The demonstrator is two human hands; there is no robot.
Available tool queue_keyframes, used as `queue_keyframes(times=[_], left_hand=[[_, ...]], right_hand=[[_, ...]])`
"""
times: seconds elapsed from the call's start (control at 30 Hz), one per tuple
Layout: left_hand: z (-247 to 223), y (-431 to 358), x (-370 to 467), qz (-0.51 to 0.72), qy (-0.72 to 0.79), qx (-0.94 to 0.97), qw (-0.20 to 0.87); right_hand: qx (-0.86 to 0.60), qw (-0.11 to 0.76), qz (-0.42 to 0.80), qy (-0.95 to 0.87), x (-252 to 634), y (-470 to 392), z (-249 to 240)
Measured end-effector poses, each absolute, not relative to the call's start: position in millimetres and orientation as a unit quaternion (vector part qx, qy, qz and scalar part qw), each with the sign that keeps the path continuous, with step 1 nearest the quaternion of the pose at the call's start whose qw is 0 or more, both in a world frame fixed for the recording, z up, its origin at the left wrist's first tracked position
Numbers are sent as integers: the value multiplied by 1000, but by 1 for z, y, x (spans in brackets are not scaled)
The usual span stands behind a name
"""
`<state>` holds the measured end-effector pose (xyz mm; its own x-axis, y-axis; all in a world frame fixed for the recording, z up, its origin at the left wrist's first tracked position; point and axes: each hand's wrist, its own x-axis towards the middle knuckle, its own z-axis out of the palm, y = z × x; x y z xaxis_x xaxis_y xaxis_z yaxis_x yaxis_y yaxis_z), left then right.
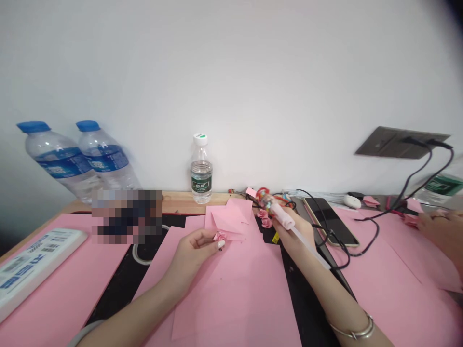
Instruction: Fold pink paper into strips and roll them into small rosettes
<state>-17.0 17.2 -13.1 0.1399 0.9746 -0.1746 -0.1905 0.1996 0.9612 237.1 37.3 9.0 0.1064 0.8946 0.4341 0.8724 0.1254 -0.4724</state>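
Observation:
My left hand (202,248) pinches a small pink paper rose (219,236) between thumb and fingertips, over pink paper sheets (231,289). Behind the rose lies a folded pink paper piece (227,220). To the right, my right hand (294,233) is closed on a pale pink glue gun (284,217) with a white glue stick (309,248) reaching back over the wrist. The gun's front end is wrapped in something red and multicoloured. Small pink paper roses (265,222) lie just left of my right hand.
A small water bottle (201,173) stands against the wall; two large bottles (108,161) lean at left. A white box (39,265) lies front left. A phone (331,221) and black cables (347,258) lie at right, near another person's hand (443,233).

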Motion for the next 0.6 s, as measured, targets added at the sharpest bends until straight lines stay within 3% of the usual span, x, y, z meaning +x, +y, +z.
queue_keyframes(times=[0.4,0.5,0.6], left_hand=[[-12,18,-16,455,460,449,617],[-11,18,-16,456,458,446,619],[-11,17,-14,453,452,443,628]], right_hand=[[-780,142,-55,-607,261,53,10],[-788,135,-59,-597,261,54,6],[-776,184,-89,-596,259,53,5]])
